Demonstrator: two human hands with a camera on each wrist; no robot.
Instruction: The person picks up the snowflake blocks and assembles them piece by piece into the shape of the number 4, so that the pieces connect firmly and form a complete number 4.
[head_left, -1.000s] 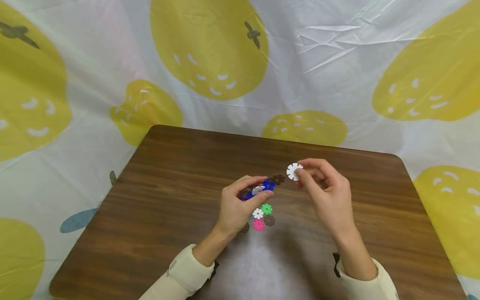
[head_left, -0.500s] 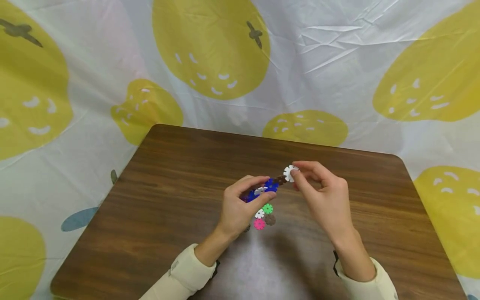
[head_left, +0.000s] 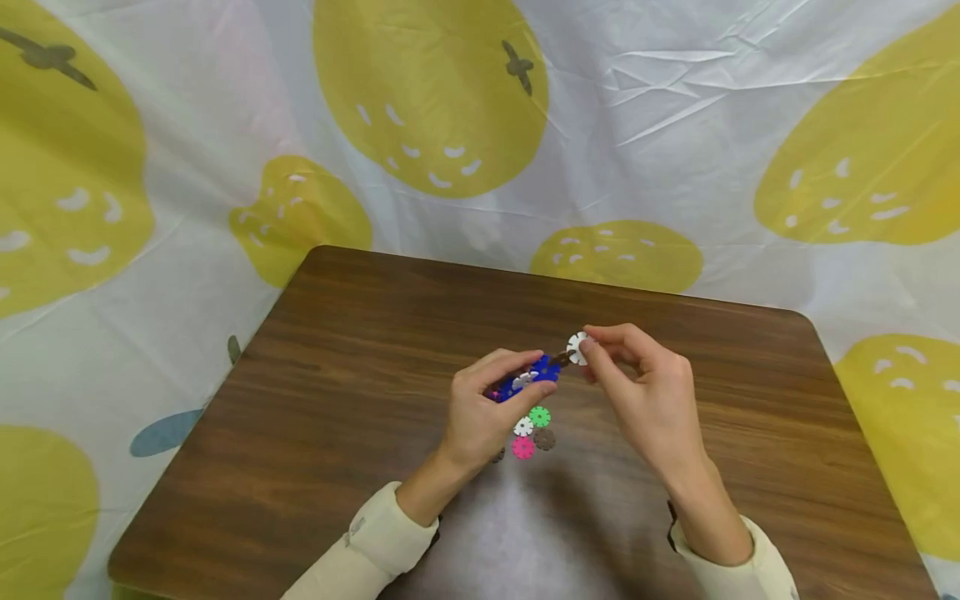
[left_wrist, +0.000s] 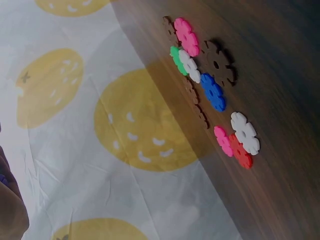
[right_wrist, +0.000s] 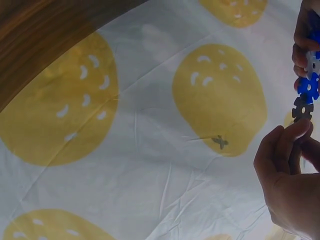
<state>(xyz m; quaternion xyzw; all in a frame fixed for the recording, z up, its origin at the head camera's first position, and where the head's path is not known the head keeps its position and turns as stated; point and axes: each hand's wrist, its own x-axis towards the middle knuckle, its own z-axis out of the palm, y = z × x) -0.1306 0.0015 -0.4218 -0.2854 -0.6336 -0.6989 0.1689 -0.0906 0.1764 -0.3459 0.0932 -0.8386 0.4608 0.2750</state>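
Left hand (head_left: 480, 412) pinching half-hidden blue chain (head_left: 534, 372); right hand (head_left: 645, 387) pinching white disc (head_left: 577, 347)

No readable text, labels, numbers or signs appear anywhere.

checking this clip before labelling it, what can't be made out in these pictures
- Whether the white disc is already slotted onto the brown disc: head view too small, right hand fingers cover the joint.
- How many pieces the chain holds: left hand hides part of it.
- Left wrist view: left hand cut off by the edge.
- Right wrist view: white disc hidden behind fingers.
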